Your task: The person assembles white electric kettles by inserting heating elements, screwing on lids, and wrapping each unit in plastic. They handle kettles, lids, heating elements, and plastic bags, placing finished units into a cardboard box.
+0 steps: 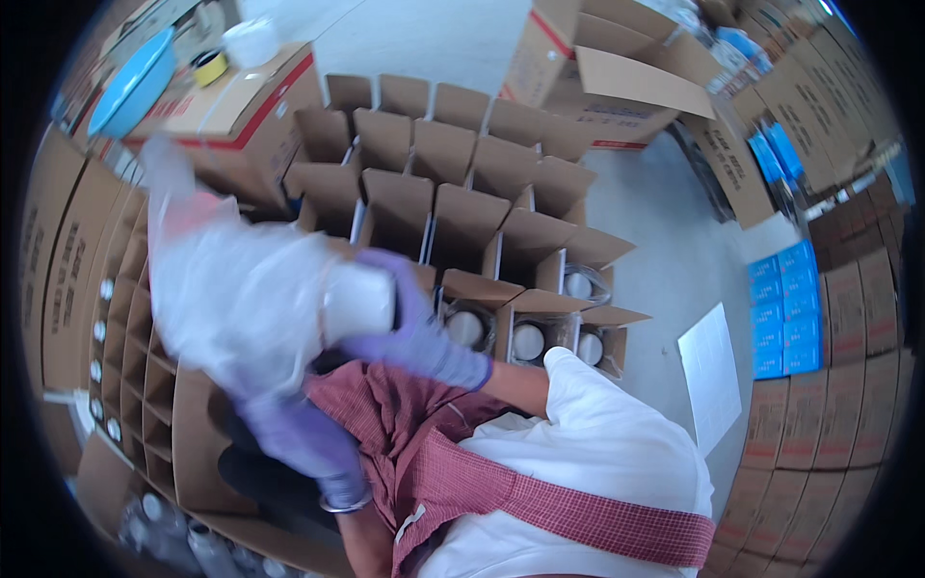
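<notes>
Purple gloves cover both hands in the head view, and a translucent plastic-wrapped bundle (236,299), blurred, lies between them at the near left of the block of open cardboard boxes (472,226). The right hand (400,313), beside the block's near left corner, is curled around the bundle's white round end. The left hand (279,409), farther out from that corner, is against the bundle's underside; film and blur hide its fingers, so I cannot tell whether it grips. White round tops (528,341) show inside the block's near right compartments. Behind the block's left side, a red-banded carton (279,111) bears a light-blue basin (135,85), a yellow tape roll (208,67) and a white tub (251,43). A large open carton (617,116) stands beyond the block's far right. Right of the block are a white sheet (711,376), blue boxes (785,313) and, farthest out, stacked brown cartons (814,424).
</notes>
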`<move>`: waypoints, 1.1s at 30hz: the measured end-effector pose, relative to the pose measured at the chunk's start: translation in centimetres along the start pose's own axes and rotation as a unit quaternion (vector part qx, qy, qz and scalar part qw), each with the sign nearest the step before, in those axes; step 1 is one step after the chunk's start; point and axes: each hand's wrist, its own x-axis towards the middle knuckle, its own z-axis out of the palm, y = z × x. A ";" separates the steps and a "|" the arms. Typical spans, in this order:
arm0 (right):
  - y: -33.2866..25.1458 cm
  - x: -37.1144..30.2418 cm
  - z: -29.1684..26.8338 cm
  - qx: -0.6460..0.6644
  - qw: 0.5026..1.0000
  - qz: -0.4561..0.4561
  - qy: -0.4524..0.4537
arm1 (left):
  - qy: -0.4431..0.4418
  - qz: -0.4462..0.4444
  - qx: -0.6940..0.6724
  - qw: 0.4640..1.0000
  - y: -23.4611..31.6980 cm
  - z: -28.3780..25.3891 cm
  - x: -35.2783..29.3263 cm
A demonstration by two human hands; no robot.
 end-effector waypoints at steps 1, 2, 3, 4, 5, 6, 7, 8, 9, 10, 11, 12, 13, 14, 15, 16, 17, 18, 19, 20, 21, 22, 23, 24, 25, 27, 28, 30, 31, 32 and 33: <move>0.2 1.1 -2.4 0.021 0.998 -0.019 0.048 | -0.169 0.128 0.201 0.956 -0.6 1.3 -2.7; 0.0 1.9 -5.3 0.036 0.994 -0.043 0.098 | -0.283 0.265 0.278 0.879 -0.8 2.7 -5.3; -0.7 2.5 -7.5 0.079 0.986 -0.038 0.139 | -0.421 0.178 0.040 0.889 2.5 4.5 -5.4; -1.7 1.7 -11.9 0.098 0.973 -0.035 0.206 | -0.544 0.034 -0.206 0.812 5.2 7.4 -5.9; -2.9 1.4 -15.5 0.075 0.966 -0.045 0.244 | -0.565 0.097 -0.186 0.798 4.6 8.0 -6.2; -4.1 1.3 -18.8 0.029 0.964 -0.057 0.258 | -0.573 0.095 -0.166 0.797 3.9 7.4 -5.4; -5.6 0.7 -22.7 -0.028 0.959 -0.062 0.276 | -0.588 0.088 -0.150 0.790 2.9 6.8 -4.3; -7.8 0.1 -26.1 -0.093 0.952 -0.062 0.283 | -0.603 0.082 -0.139 0.782 2.1 6.0 -3.3; -9.5 0.0 -29.2 -0.157 0.948 -0.048 0.273 | -0.560 0.027 -0.099 0.822 0.3 4.4 -2.7; -10.4 0.6 -31.8 -0.219 0.943 -0.030 0.250 | -0.506 -0.030 -0.054 0.861 -1.3 2.4 -2.5; -13.4 -0.4 -33.6 -0.287 0.920 0.031 0.265 | -0.471 -0.066 -0.048 0.878 -1.8 1.4 -1.3; -14.5 -0.7 -35.0 -0.335 0.899 0.091 0.267 | -0.422 -0.104 -0.026 0.900 -2.4 0.2 -0.4; -14.7 -0.2 -35.6 -0.380 0.875 0.148 0.262 | -0.366 -0.140 -0.035 0.919 -3.1 -1.1 0.1; -14.1 0.4 -35.9 -0.352 0.881 0.187 0.255 | -0.308 -0.174 -0.045 0.934 -3.7 -2.2 0.5; -12.4 1.1 -36.4 -0.321 0.888 0.224 0.242 | -0.260 -0.197 -0.068 0.943 -3.8 -3.1 1.0; -10.7 1.9 -36.8 -0.292 0.891 0.261 0.229 | -0.210 -0.219 -0.090 0.949 -3.8 -4.0 1.3; -8.0 2.7 -38.5 -0.308 0.885 0.285 0.202 | -0.180 -0.214 -0.071 0.958 -4.2 -5.1 1.5; -4.8 2.9 -41.8 -0.376 0.860 0.304 0.163 | -0.162 -0.206 -0.078 0.962 -4.8 -5.5 1.7; -1.8 3.6 -45.4 -0.481 0.813 0.312 0.105 | -0.155 -0.208 -0.077 0.963 -5.2 -6.0 2.0; 1.4 4.7 -47.5 -0.569 0.763 0.302 0.045 | -0.139 -0.211 -0.071 0.965 -5.2 -7.0 2.0; 3.8 5.8 -48.5 -0.616 0.732 0.290 0.006 | -0.114 -0.219 -0.077 0.966 -5.6 -8.2 1.7; 5.1 7.4 -48.1 -0.649 0.707 0.279 -0.022 | -0.105 -0.214 -0.071 0.969 -5.7 -9.1 1.5; 5.2 8.3 -48.4 -0.641 0.715 0.274 -0.045 | -0.097 -0.209 -0.065 0.971 -5.6 -9.9 1.4; 5.1 9.1 -49.6 -0.632 0.724 0.267 -0.072 | -0.086 -0.206 -0.056 0.973 -5.6 -11.1 1.2; 5.5 10.3 -49.8 -0.621 0.732 0.260 -0.102 | -0.084 -0.198 -0.046 0.975 -6.2 -12.0 1.1; 4.3 12.4 -47.4 -0.612 0.730 0.278 -0.122 | -0.048 -0.212 -0.033 0.976 -5.6 -13.7 0.5; 2.8 12.4 -46.9 -0.612 0.725 0.293 -0.119 | -0.043 -0.217 -0.034 0.975 -5.7 -14.0 0.4; 2.5 13.4 -45.7 -0.612 0.721 0.290 -0.145 | 0.001 -0.245 -0.024 0.969 -6.5 -16.2 -0.9; 2.1 13.6 -45.5 -0.613 0.719 0.290 -0.155 | 0.013 -0.249 -0.033 0.968 -6.7 -16.8 -1.4; 3.0 13.3 -46.5 -0.633 0.711 0.256 -0.170 | 0.026 -0.253 -0.042 0.966 -7.0 -17.2 -1.7; 5.0 12.8 -47.5 -0.652 0.702 0.219 -0.187 | 0.029 -0.249 -0.046 0.967 -7.4 -17.4 -1.9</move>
